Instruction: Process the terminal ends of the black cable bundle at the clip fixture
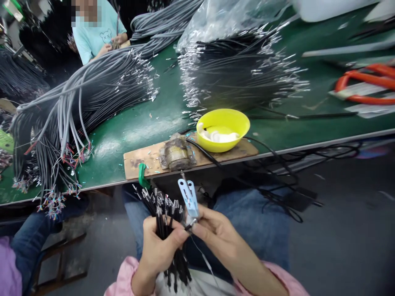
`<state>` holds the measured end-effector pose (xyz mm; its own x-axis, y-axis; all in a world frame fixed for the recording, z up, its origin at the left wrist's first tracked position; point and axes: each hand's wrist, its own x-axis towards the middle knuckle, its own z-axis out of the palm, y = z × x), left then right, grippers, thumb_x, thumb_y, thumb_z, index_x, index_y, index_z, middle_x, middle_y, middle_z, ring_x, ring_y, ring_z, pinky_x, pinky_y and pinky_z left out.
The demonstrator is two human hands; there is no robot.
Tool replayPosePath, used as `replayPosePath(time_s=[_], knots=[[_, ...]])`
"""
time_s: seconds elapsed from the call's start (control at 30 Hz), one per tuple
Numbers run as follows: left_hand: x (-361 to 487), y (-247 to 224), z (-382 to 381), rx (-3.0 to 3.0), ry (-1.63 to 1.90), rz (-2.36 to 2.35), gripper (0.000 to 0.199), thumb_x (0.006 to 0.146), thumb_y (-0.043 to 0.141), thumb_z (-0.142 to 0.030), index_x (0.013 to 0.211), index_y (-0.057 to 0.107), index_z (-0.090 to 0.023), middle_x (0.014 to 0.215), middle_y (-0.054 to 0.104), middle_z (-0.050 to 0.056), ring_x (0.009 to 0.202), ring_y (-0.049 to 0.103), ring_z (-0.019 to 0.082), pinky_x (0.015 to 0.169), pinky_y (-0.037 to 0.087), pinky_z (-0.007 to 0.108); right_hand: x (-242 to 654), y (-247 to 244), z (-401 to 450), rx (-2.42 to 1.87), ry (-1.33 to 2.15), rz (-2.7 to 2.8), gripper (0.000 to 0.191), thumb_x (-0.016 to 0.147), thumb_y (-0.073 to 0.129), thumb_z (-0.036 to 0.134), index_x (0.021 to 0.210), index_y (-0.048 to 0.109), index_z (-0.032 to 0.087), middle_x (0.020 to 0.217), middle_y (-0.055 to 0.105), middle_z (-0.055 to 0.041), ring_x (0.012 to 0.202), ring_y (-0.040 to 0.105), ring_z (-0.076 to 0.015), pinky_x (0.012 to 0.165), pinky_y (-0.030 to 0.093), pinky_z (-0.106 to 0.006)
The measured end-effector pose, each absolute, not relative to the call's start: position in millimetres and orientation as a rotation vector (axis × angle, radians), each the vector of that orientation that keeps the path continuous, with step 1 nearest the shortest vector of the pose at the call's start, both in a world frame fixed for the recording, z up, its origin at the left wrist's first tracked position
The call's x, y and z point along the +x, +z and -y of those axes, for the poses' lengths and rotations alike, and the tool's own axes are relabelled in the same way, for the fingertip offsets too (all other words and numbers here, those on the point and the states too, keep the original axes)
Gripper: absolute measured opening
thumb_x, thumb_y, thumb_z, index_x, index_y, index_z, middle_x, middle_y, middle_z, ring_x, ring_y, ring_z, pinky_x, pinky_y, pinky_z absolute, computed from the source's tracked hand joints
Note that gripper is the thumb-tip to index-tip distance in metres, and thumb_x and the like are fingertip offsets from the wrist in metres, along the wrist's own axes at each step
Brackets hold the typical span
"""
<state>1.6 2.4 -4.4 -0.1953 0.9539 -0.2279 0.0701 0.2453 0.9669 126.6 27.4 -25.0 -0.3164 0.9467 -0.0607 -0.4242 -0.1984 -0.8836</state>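
My left hand (163,242) is closed round a bundle of short black cables (175,267), whose silvery ends point up toward the table. One cable end (190,225) sticks out sideways between my two hands. My right hand (219,232) pinches at that end with thumb and fingers; its fingertips partly hide it. Just above them is a light-blue two-armed plastic piece (189,197), in line with the shaft of a small motor (177,153). Whether my right fingers touch the blue piece I cannot tell. A thin pale strand hangs below my fingers.
The motor sits on a wooden board (132,162) at the green table's edge, beside a yellow bowl (224,127) with white stuff and a green clamp (142,176). Behind lie black cables (234,78), grey cables (70,90) and orange-handled scissors (348,80). A co-worker (95,37) sits opposite.
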Motion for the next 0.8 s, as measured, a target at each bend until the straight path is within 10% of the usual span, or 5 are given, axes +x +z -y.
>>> replayPosePath(time_s=[0.57, 0.8], knots=[[9, -4, -4, 0.966, 1.303, -1.53, 0.018, 0.053, 0.082, -0.032, 0.05, 0.068, -0.022, 0.05, 0.067, 0.001, 0.051, 0.062, 0.018, 0.056, 0.054, 0.031, 118, 6, -80, -0.923, 1.713, 0.829, 0.053, 0.061, 0.065, 0.065, 0.044, 0.048, 0.018, 0.044, 0.043, 0.0038, 0.043, 0.037, -0.0088, 0.04, 0.032, -0.022], [25, 14, -10, 0.779, 1.374, -1.628, 0.02, 0.044, 0.083, -0.019, 0.044, 0.064, -0.02, 0.045, 0.065, -0.005, 0.044, 0.059, 0.011, 0.049, 0.051, 0.019, 110, 5, -74, -0.97, 1.825, 0.433, 0.042, 0.051, 0.076, 0.057, 0.049, 0.06, 0.018, 0.041, 0.052, 0.0035, 0.041, 0.048, -0.0106, 0.037, 0.038, -0.02]])
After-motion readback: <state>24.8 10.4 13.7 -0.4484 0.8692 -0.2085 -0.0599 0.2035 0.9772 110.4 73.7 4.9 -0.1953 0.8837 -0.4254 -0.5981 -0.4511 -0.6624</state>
